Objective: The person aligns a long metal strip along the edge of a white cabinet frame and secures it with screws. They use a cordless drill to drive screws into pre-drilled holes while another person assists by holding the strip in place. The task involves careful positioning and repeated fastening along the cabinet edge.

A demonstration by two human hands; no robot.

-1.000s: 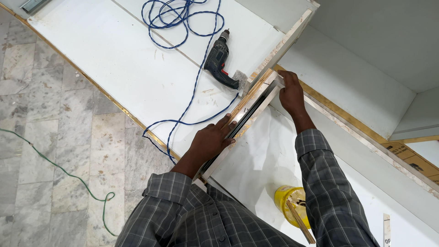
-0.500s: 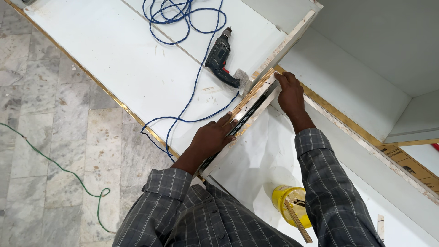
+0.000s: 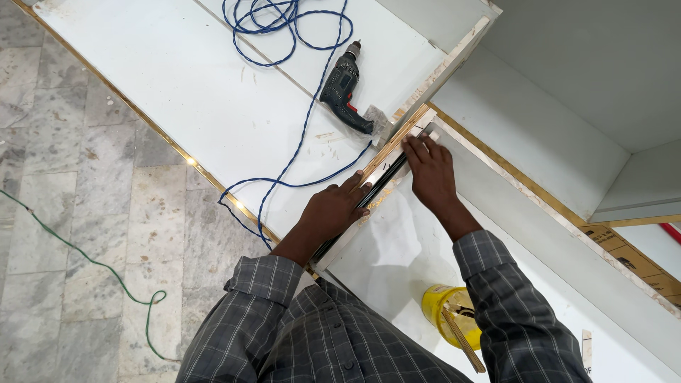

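Note:
A long dark strip [image 3: 381, 183] lies along the raw wooden edge of a white cabinet panel [image 3: 397, 142]. My left hand [image 3: 335, 209] presses flat on the strip and panel edge near its lower part. My right hand [image 3: 428, 167] rests with its fingers on the strip's upper end. Both arms wear grey checked sleeves. Whether the fingers grip the strip or only press it is unclear.
A dark electric drill [image 3: 344, 89] with a coiled blue cable [image 3: 284, 28] lies on the white board [image 3: 177, 85] to the left. A yellow pot [image 3: 448, 312] with a wooden stick stands below my right arm. A green cord [image 3: 92, 262] trails over the marble floor [image 3: 57, 177].
The view has shifted slightly. Both hands stay on the strip; my right hand has slid a little along its upper end.

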